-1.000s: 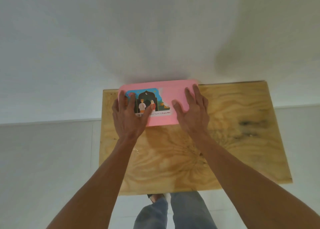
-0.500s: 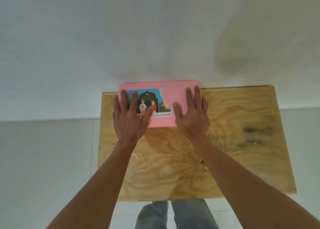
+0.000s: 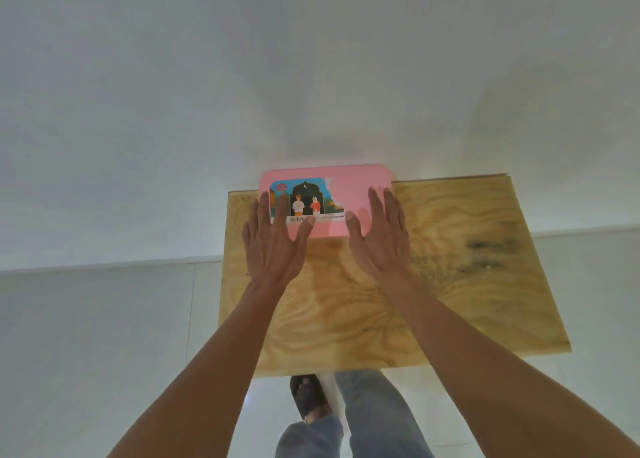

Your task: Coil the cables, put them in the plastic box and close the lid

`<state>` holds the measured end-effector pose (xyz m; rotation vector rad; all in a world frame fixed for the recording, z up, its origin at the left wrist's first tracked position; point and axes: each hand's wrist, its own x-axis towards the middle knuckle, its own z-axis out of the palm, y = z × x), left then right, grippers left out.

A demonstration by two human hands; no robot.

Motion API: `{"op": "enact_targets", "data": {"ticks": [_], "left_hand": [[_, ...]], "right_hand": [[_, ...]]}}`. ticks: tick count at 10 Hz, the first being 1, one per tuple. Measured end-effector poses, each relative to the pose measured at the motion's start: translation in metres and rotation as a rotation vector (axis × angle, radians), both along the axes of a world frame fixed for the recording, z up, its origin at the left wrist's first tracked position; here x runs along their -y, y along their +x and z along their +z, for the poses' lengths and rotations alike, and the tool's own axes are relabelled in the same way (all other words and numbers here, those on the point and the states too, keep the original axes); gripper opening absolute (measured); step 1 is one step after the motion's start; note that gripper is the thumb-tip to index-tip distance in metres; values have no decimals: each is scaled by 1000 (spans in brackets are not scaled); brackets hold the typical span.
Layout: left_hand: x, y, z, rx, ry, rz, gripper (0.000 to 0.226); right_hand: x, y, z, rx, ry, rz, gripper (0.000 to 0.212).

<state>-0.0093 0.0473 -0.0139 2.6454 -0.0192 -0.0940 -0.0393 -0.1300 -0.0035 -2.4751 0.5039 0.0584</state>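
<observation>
A pink plastic box [image 3: 349, 187] with its lid on lies at the far edge of the wooden table, against the wall. A colourful sticker [image 3: 304, 198] covers the left part of the lid. My left hand [image 3: 275, 239] lies flat, fingers spread, over the box's near left corner. My right hand [image 3: 381, 236] lies flat over its near right corner. Both hands hold nothing. No cable is visible.
The plywood table top [image 3: 467, 257] stretches right and toward me, with dark stains at the right. A white wall rises behind it. Below the near edge I see my legs in jeans [image 3: 374, 416] and a foot in a dark sandal [image 3: 308, 395].
Both hands have slid back toward me on the lid, so more of the pink lid and sticker shows. The box has stayed in place.
</observation>
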Motion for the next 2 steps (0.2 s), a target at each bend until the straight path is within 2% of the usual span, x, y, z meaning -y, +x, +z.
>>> {"op": "enact_targets", "data": {"ticks": [2], "left_hand": [[-4,-40,23,51,-86,-52,72]], "right_hand": [[-10,-44,31,96,63,21,67]]}}
